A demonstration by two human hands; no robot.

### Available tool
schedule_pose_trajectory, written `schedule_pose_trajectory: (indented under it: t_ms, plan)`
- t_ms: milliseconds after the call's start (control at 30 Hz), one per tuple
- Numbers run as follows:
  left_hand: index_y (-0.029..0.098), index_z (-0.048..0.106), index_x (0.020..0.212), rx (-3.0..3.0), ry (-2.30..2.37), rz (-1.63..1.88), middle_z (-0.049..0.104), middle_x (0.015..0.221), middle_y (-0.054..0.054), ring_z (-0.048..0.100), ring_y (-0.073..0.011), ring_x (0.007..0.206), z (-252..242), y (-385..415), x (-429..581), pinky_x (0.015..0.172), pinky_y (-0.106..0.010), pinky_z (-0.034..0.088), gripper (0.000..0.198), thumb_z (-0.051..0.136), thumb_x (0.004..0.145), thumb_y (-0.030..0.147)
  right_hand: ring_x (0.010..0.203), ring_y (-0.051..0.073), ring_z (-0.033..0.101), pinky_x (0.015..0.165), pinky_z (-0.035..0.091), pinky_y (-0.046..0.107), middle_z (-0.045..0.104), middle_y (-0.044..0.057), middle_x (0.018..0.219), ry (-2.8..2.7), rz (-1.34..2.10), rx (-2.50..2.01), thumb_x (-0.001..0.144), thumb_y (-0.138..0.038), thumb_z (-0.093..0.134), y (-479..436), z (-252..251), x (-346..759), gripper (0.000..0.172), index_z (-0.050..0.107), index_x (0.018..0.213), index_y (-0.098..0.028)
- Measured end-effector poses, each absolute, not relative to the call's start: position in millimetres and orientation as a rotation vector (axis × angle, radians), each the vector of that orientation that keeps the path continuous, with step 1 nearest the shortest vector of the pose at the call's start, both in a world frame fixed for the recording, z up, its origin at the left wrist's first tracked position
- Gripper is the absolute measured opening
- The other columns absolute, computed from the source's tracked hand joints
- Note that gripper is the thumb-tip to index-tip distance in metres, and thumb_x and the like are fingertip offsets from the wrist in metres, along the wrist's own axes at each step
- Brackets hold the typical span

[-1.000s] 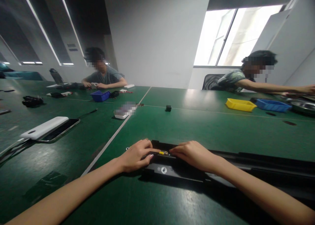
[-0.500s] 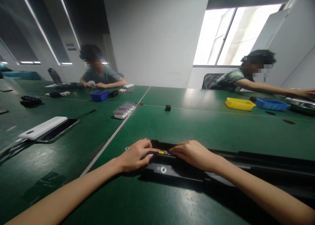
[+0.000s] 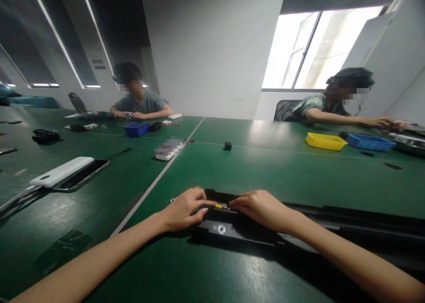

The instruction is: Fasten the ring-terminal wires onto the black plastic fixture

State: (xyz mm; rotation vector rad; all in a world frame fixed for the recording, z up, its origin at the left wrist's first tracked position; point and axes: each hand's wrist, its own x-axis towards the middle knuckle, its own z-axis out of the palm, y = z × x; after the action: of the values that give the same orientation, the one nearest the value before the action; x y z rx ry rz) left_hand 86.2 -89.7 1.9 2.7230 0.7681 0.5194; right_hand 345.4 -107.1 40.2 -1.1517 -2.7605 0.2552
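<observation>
A long black channel-shaped housing lies on the table in front of me, running off to the right. Inside its left end sits a small metal ring terminal with a yellow sleeve. My left hand is closed around what looks like its short cable, index finger stretched along to the yellow sleeve and thumb lower down. Another small metal ring pokes out on that hand's left side. My right hand has its fingers pressed together just right of the terminal; what they pinch is hidden.
Across the green table stand a small black cube, a yellow tray, a blue tray and a dark blue bin. A white power bank and phone lie left. Two people sit opposite.
Both my hands stay at the terminal with hardly any movement. The view shifts slightly. The person at right has drawn an arm back toward their body.
</observation>
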Motion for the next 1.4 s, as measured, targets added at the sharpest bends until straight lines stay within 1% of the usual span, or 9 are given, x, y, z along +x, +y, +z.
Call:
schedule_pose_trajectory:
  t_ms: [300, 1000, 1400]
  plan:
    - [0.022, 0.052, 0.125, 2.719, 0.757, 0.518, 0.048, 0.094, -0.006, 0.046, -0.0204, 0.088, 2.3, -89.1, 86.3, 0.080, -0.033, 0.039, 0.037, 0.035, 0.092, 0.024, 0.084, 0.018, 0.066, 0.074, 0.048, 0.027, 0.069, 0.005, 0.099, -2.755, 0.253, -1.161, 0.093, -0.028, 0.041, -107.3, 39.7, 344.8, 0.029, 0.067, 0.107, -0.022]
    - [0.021, 0.053, 0.124, 2.753, 0.772, 0.506, 0.049, 0.093, -0.007, 0.046, -0.0200, 0.087, 0.7, -88.5, 86.6, 0.079, -0.032, 0.039, 0.036, 0.033, 0.095, 0.026, 0.083, 0.018, 0.066, 0.072, 0.048, 0.026, 0.069, 0.005, 0.098, -2.760, 0.263, -1.147, 0.093, -0.028, 0.041, -106.8, 39.3, 345.3, 0.029, 0.067, 0.106, -0.022]
    - [0.021, 0.055, 0.122, 2.762, 0.796, 0.537, 0.050, 0.094, -0.007, 0.047, -0.0198, 0.087, -0.6, -88.4, 87.7, 0.079, -0.032, 0.040, 0.034, 0.036, 0.094, 0.027, 0.084, 0.018, 0.066, 0.074, 0.048, 0.026, 0.069, 0.005, 0.099, -2.749, 0.274, -1.163, 0.093, -0.029, 0.041, -106.0, 38.6, 345.0, 0.029, 0.067, 0.106, -0.022]
